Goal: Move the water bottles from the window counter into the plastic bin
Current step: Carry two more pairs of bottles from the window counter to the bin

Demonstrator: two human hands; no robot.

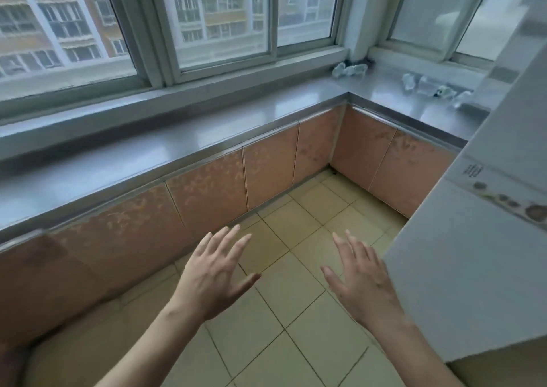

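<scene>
Clear plastic water bottles lie on the grey window counter point(183, 147) at the far right. One crumpled pair point(350, 69) rests in the corner under the window. Several more bottles point(429, 86) lie further right, near the white appliance. My left hand point(217, 274) and my right hand point(362, 280) hover over the tiled floor, palms down, fingers spread, both holding nothing. Both hands are well short of the bottles. No plastic bin is in view.
A tall white appliance point(473, 253) fills the right side, close to my right hand. Pink cabinet doors point(207, 200) run under the L-shaped counter. Sliding windows point(222, 16) stand behind the counter. Beige tiled floor point(296, 238) lies between me and the cabinets.
</scene>
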